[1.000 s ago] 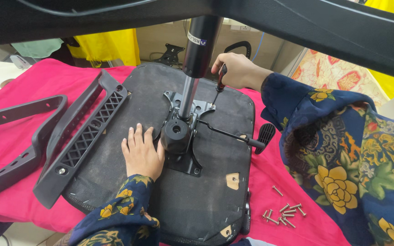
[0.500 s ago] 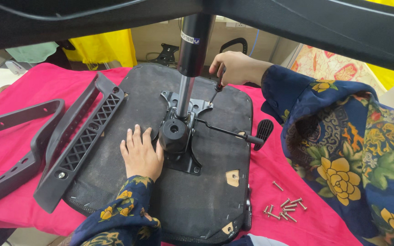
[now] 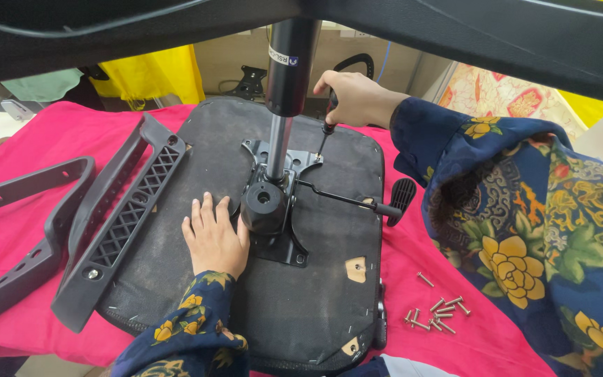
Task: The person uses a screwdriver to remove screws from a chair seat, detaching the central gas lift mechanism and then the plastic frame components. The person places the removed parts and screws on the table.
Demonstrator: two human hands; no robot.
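An office-chair seat pan [image 3: 176, 272] lies upside down across the middle of a tabletop draped in red cloth [image 3: 29, 132], its dark fabric underside facing up so the fittings can be reached. Bolted at its centre is the black metal tilt mechanism [image 3: 273, 209], with the gas-lift cylinder [image 3: 289, 63] rising straight up from it toward the camera and a lever with a paddle grip [image 3: 400, 195] reaching toward the tabletop's right edge.

The left hand [image 3: 212, 237] lies flat on the seat underside, fingers spread and palm down, just beside the mechanism's round hub; pressed there, it looks to steady the pan against twisting. The right hand [image 3: 354, 94] is closed around the handle of a screwdriver [image 3: 326, 129], held nearly upright with its tip set at the mechanism's far-right mounting corner, where a screw would sit.

Along the seat's left side rests 1 black armrest bracket with a lattice face [image 3: 123, 216], and another curved armrest piece [image 3: 15, 230] lies nearer the tabletop's left edge. A small heap of loose screws [image 3: 435, 314] waits on the cloth near the front right corner, close to the working hand.
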